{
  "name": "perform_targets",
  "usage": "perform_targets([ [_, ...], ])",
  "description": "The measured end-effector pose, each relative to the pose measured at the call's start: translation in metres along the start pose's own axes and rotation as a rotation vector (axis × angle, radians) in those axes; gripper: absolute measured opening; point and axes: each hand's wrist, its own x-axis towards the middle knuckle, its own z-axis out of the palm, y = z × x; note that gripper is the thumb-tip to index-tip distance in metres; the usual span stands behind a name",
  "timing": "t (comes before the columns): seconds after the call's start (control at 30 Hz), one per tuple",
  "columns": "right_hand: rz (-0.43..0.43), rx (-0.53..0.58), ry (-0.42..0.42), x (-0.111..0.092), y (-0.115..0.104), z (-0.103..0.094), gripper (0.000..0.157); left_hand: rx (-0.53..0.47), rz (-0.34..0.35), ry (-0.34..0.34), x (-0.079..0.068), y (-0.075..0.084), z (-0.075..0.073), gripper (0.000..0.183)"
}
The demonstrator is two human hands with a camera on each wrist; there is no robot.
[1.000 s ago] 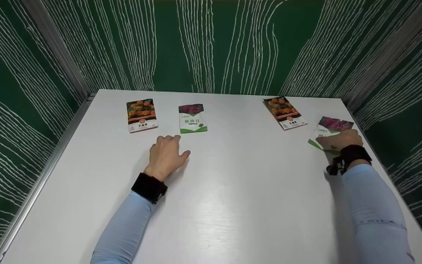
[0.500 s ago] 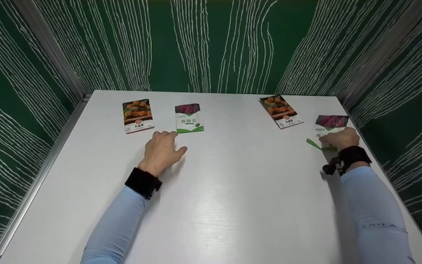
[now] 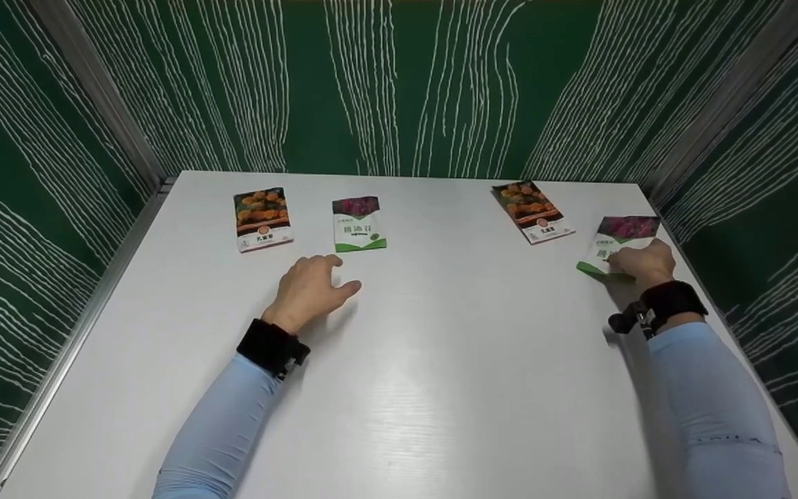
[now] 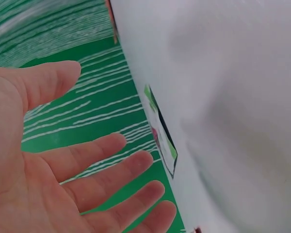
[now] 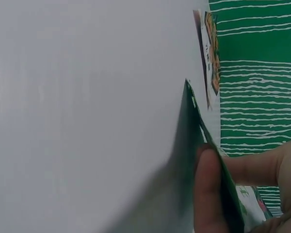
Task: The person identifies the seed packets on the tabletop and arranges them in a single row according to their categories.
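Note:
At the table's right side, my right hand (image 3: 647, 263) pinches a seed packet (image 3: 627, 227) with a magenta flower picture and a green lower edge. In the right wrist view, this packet (image 5: 250, 206) stands tilted, its near end raised and a finger behind it. My left hand (image 3: 309, 294) holds nothing, fingers spread and thumb apart, just above the table. Closest to its fingertips lies a matching magenta-flower seed packet (image 3: 359, 225). Left of that lies an orange-flower seed packet (image 3: 263, 220). Another orange-flower packet (image 3: 533, 212) lies slanted, left of the gripped one.
The white table (image 3: 427, 333) ends at a back edge close behind the packets. Green walls (image 3: 454, 90) with white wavy lines enclose it at the back and both sides. Metal posts (image 3: 724, 90) stand at the back corners.
My right hand has taken a pinch on the right magenta-flower packet, and its green near edge has bent and lifted. My left hand has barely moved. The view has shifted slightly.

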Motion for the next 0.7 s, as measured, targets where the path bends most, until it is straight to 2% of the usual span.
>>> perform_targets([
  [0.3,-0.057,0.051,0.056,-0.008,-0.014,0.009,0.098,-0.047,0.002,-0.024,0.001,0.001,-0.001,0.071],
  [0.7,-0.147,0.166,0.001,-0.027,-0.035,0.022,0.096,-0.043,0.019,-0.012,0.002,0.001,-0.002,0.077],
])
